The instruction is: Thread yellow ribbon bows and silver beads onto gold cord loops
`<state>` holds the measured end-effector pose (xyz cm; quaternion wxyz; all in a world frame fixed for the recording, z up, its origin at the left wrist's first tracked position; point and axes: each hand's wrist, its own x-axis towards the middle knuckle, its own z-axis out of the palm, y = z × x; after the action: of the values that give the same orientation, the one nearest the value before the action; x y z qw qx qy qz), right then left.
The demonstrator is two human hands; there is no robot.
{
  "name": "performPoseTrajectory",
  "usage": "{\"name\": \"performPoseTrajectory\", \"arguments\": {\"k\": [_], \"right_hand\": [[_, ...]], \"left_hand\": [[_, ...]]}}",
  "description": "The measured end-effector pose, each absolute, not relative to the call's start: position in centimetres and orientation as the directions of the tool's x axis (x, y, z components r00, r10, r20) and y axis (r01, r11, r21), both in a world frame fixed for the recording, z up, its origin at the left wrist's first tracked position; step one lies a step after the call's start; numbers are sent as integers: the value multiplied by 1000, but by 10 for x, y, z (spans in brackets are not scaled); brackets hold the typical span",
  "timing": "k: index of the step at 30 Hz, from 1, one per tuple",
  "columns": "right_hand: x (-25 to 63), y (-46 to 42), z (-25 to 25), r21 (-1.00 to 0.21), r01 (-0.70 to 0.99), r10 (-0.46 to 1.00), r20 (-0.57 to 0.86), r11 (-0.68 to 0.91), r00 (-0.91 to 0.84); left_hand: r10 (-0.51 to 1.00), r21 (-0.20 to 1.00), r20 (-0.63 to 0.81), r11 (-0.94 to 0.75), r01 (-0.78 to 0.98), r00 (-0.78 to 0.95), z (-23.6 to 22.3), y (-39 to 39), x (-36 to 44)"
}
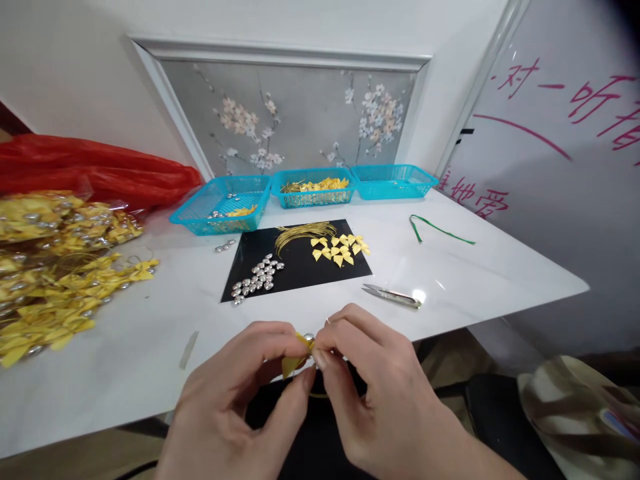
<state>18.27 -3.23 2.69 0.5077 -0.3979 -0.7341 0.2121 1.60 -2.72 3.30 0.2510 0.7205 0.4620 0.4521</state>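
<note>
In front of the table's near edge, my left hand [245, 393] pinches a yellow ribbon bow [291, 365] between thumb and fingertips. A silver bead [309, 337] shows just above the bow, between both hands. My right hand [373, 380] is closed too, its thumb and index finger pressed together at the bow's right side on a thin gold cord. Part of that gold cord [318, 396] curves below the fingertips. How cord, bead and bow are joined is hidden by the fingers.
A black mat [300, 267] holds silver beads [257, 277], gold cords [305, 233] and yellow bows [341, 249]. Thread snips [393, 295] lie right of it. Blue baskets [314, 197] line the back. Finished-looking yellow bunches [60, 293] cover the left; green string [443, 230] lies right.
</note>
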Motion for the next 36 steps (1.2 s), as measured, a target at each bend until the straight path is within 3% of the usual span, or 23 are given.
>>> {"name": "performPoseTrajectory", "arguments": {"k": [14, 21, 30, 36], "right_hand": [[183, -30, 31, -710, 357, 791, 585, 607, -180], [182, -30, 32, -699, 364, 783, 593, 616, -186], [181, -29, 36, -693, 355, 774, 602, 628, -195], [176, -27, 35, -668, 349, 745, 646, 657, -164]], "left_hand": [[848, 671, 520, -479, 566, 100, 28, -27, 9], [835, 702, 549, -436, 563, -37, 36, -30, 19], [933, 816, 352, -268, 512, -74, 32, -29, 6], [975, 910, 202, -150, 386, -95, 28, -29, 1]]}}
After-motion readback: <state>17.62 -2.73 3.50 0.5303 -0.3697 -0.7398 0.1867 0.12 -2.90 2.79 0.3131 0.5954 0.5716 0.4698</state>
